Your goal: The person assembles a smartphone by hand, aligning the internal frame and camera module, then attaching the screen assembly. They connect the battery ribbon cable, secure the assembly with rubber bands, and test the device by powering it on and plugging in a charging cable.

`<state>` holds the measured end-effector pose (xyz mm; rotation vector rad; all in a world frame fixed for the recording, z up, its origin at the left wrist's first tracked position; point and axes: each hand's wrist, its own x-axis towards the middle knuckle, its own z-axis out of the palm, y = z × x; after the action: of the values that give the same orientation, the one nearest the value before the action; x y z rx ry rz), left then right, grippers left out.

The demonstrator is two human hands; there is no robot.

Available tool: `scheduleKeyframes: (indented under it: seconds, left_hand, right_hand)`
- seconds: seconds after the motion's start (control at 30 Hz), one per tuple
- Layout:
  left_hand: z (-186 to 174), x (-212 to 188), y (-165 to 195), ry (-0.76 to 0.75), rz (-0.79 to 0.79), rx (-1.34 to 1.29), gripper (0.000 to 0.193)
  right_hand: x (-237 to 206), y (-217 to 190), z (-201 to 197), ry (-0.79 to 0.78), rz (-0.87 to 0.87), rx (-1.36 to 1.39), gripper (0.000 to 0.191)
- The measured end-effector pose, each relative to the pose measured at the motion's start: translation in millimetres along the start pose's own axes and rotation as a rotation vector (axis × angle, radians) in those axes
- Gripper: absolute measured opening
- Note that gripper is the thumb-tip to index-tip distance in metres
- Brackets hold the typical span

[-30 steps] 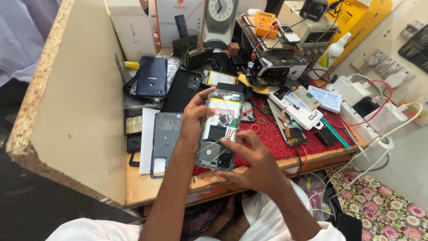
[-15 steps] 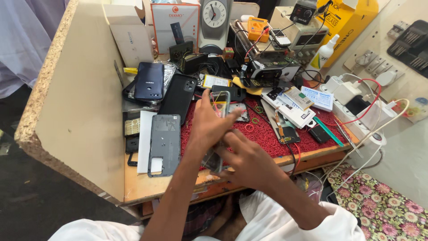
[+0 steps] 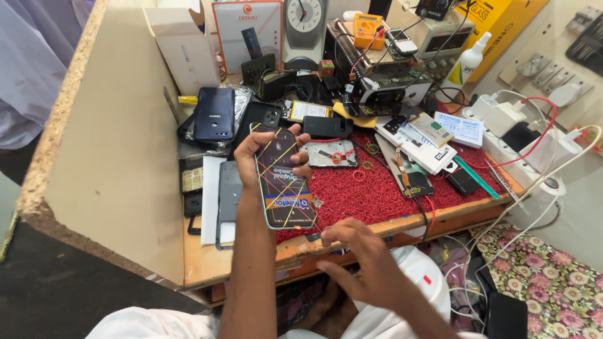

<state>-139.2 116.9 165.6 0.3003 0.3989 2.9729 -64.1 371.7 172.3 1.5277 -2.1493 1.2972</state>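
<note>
Change: you raised the phone screen (image 3: 284, 182) upright off the red mat (image 3: 383, 188).
Left hand (image 3: 267, 147): grip wrapped around it.
Right hand (image 3: 361, 260): fingers curled loosely, holding nothing.

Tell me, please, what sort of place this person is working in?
Most likely a small phone repair bench. The left hand holds a phone screen part over a red mat, with loose phones and a yellow multimeter crowded around.

There is one view only, from the head camera. It looks steeply down and forward, from near, at the bench (image 3: 207, 263), with both forearms entering from below.
</note>
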Motion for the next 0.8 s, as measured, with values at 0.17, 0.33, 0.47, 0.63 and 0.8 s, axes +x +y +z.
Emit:
scheduleKeyframes:
  seconds: [0.17,0.33,0.47,0.63,0.8]
  left_hand:
    - [-3,-3,-22,-0.106,0.061,-0.179,0.054]
    - [-11,-1,-34,-0.125,0.052,-0.291,0.057]
    - [-19,-6,-29,-0.059,0.097,-0.287,0.066]
    - [-23,-28,8,-0.085,0.234,0.058,0.062]
    - [-13,-36,9,-0.162,0.257,0.237,0.069]
  right_hand:
    - [-29,13,47,0.24,0.096,0.106,0.048]
    - [-38,2,90,0.212,0.101,-0.166,0.055]
    - [-53,-7,104,0.112,0.077,-0.341,0.059]
    - [-24,58,27,0.224,0.142,-0.372,0.026]
    - [75,159,-45,0.057,0.341,-0.371,0.018]
